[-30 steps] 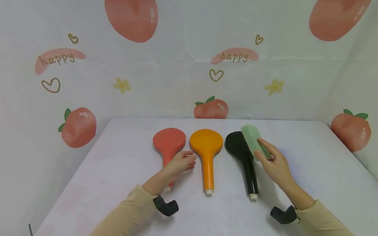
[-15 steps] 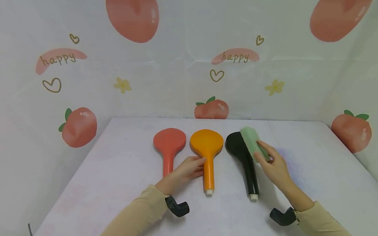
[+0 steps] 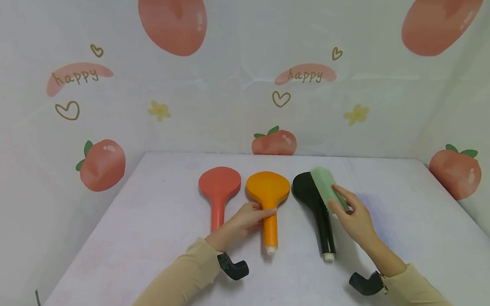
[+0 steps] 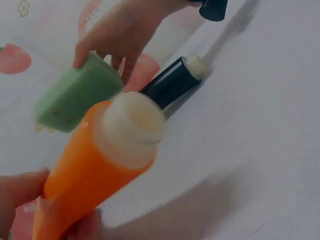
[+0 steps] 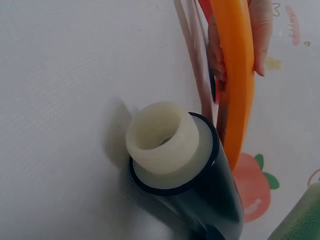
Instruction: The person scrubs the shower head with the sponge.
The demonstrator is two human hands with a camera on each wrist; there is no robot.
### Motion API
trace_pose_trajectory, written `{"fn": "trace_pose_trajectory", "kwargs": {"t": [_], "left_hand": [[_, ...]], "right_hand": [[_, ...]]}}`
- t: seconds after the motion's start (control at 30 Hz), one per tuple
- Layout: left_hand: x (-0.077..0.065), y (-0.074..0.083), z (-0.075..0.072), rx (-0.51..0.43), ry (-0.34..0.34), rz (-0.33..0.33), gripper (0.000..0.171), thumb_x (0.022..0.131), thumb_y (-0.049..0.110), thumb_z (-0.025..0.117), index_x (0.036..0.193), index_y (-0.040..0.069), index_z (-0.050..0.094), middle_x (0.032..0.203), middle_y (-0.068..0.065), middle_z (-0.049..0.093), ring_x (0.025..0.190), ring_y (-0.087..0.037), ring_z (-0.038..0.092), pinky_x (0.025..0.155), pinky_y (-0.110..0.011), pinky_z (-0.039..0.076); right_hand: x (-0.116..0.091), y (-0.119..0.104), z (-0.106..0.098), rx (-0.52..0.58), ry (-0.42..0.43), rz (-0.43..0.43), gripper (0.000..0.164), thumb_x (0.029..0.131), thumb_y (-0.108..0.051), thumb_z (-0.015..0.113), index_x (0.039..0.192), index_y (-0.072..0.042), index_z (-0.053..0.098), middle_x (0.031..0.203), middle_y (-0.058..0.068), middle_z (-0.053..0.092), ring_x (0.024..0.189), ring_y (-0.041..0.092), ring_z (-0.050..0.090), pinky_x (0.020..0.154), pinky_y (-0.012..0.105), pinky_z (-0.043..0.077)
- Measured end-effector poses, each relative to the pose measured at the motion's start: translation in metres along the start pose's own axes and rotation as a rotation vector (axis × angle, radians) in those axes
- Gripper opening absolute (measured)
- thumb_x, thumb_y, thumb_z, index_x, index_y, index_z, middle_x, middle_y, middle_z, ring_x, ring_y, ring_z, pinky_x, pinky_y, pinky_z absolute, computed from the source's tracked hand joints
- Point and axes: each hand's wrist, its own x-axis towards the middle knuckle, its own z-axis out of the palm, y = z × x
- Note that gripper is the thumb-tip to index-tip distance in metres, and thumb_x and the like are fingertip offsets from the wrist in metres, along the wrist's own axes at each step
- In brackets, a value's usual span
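My left hand [image 3: 246, 218] grips the handle of an orange shower head [image 3: 267, 185], thumb across the top. In the left wrist view its white threaded end [image 4: 134, 122] points toward the camera, and a shadow lies apart from it on the table. My right hand [image 3: 358, 218] holds a green sponge [image 3: 328, 189] between thumb and fingers. The sponge overlaps the right side of a black shower head [image 3: 304, 186] in the head view; whether they touch, I cannot tell. Left of the orange one lies a red shower head [image 3: 219, 183], its lower handle hidden behind my left hand and forearm.
A white table [image 3: 305, 286] carries everything. Behind it hangs a white cloth [image 3: 220, 102] printed with peaches, hearts and flowers. Black curved pieces [image 3: 234, 269] stick out at both wrists. The black shower head's handle [image 3: 325, 232] runs toward the near side.
My left hand moved right from beside the red shower head and took hold of the orange one, which has shifted and tilted slightly. The right hand and sponge have barely moved.
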Motion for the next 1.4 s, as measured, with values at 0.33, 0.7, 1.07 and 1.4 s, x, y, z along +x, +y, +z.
{"fn": "trace_pose_trajectory", "kwargs": {"t": [0.33,0.7,1.07,1.4], "left_hand": [[-0.011,-0.008,0.002,-0.086,-0.051,0.127,0.07,0.083,0.031,0.071,0.134,-0.004,0.038,0.118,-0.015,0.058,0.097,-0.018,0.059,0.094,-0.036,0.051],[-0.046,0.001,0.0,-0.01,-0.034,0.381,0.065,0.086,0.021,0.068,0.139,0.004,0.034,0.115,-0.011,0.048,0.096,-0.016,0.054,0.091,-0.028,0.052],[-0.072,0.003,0.003,0.032,-0.066,0.527,0.062,0.086,0.019,0.067,0.138,0.005,0.036,0.116,-0.016,0.047,0.098,-0.019,0.057,0.086,-0.026,0.052],[-0.077,-0.001,0.005,0.058,-0.099,0.631,0.053,0.087,0.017,0.064,0.133,0.006,0.04,0.119,-0.014,0.051,0.106,-0.025,0.053,0.089,-0.027,0.049]], "right_hand": [[0.001,0.0,0.002,0.007,-0.002,-0.007,0.047,0.094,-0.024,0.054,0.138,-0.01,0.045,0.142,0.016,0.042,0.088,0.0,0.046,0.061,0.015,0.046],[-0.001,-0.018,0.008,0.048,0.06,-0.237,0.045,0.092,-0.012,0.057,0.137,-0.012,0.047,0.143,0.013,0.043,0.11,-0.001,0.042,0.078,0.004,0.039],[-0.002,-0.051,0.03,-0.051,0.263,-0.928,0.038,0.091,-0.027,0.058,0.118,0.0,0.062,0.126,0.024,0.055,0.113,0.033,0.049,0.104,0.018,0.034],[-0.005,-0.053,0.047,-0.269,0.217,-1.193,0.034,0.094,-0.035,0.051,0.11,-0.011,0.067,0.121,0.015,0.061,0.11,0.043,0.051,0.1,0.046,0.042]]}}
